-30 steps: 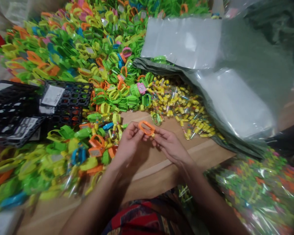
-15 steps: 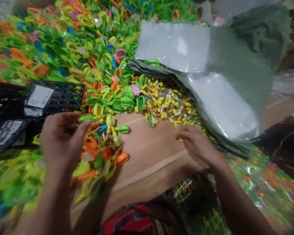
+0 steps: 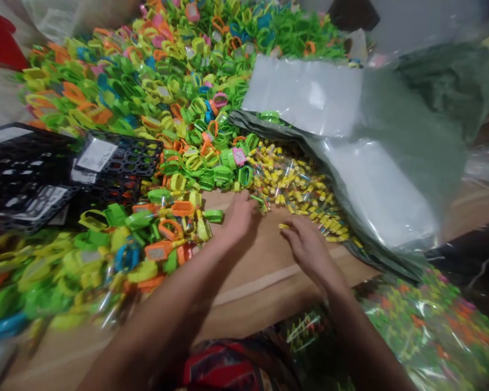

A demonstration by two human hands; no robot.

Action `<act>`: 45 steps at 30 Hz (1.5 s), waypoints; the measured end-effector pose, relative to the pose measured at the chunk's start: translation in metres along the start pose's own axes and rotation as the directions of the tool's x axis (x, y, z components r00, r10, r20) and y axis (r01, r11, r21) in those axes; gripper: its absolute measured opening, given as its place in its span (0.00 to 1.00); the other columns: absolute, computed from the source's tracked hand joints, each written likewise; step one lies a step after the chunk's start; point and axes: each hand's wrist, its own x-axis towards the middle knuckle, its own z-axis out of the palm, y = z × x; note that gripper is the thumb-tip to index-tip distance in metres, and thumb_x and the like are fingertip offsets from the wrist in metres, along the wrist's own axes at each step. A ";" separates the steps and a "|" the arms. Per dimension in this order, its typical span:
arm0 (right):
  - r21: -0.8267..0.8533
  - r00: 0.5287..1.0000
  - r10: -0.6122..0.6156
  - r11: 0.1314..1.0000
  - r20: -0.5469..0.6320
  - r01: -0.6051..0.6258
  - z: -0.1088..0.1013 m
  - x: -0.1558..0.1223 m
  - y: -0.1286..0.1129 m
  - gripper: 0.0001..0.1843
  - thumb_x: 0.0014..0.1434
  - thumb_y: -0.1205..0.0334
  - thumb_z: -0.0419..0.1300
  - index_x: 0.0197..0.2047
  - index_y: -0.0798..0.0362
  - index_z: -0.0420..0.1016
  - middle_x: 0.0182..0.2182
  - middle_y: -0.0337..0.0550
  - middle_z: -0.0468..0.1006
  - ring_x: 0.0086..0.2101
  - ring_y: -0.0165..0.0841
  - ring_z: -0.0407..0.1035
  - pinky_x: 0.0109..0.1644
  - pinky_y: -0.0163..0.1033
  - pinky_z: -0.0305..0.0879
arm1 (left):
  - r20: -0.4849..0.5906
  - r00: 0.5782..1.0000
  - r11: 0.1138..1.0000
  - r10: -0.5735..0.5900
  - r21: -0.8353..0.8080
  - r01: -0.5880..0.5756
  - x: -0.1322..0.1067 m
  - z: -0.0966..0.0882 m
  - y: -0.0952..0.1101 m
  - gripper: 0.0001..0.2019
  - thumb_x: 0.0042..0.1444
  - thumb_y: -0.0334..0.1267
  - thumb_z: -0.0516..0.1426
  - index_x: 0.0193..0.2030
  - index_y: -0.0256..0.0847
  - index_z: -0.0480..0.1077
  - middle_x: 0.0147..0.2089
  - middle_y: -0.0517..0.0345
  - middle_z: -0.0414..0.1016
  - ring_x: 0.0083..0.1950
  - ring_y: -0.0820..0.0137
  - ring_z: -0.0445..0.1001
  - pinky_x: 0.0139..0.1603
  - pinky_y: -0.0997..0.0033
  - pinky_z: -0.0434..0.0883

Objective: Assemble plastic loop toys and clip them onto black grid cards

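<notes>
My left hand (image 3: pixel 236 222) lies on the wooden board (image 3: pixel 252 271), fingers stretched forward and open. Its tips touch the edge of a heap of green, yellow and orange plastic rings (image 3: pixel 195 163), next to a small green ring (image 3: pixel 261 200). My right hand (image 3: pixel 307 247) is just to the right, its fingertips pinched on a small yellow piece (image 3: pixel 284 226). That piece is at the near edge of a pile of small yellow pieces in clear wrappers (image 3: pixel 301 187).
A large grey-green plastic bag (image 3: pixel 375 163) lies at the right, spilling the yellow pieces. Black plastic grid trays (image 3: pixel 65 174) sit at the left. More coloured rings (image 3: pixel 106 255) lie by my left forearm. Bags of packed pieces (image 3: pixel 427 331) lie at the lower right.
Both hands held an orange ring together. My left hand then carried it to the left pile and came back to the heap's edge, while my right hand went to the yellow pieces.
</notes>
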 end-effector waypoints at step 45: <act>0.821 0.893 0.194 0.352 0.405 -0.449 0.049 0.005 -0.089 0.20 0.62 0.42 0.64 0.37 0.52 0.77 0.26 0.36 0.73 0.23 0.26 0.60 0.26 0.32 0.53 | 0.123 0.933 0.515 -0.339 -0.806 0.293 -0.076 -0.056 0.038 0.16 0.47 0.49 0.71 0.31 0.39 0.75 0.31 0.56 0.78 0.33 0.70 0.74 0.37 0.70 0.71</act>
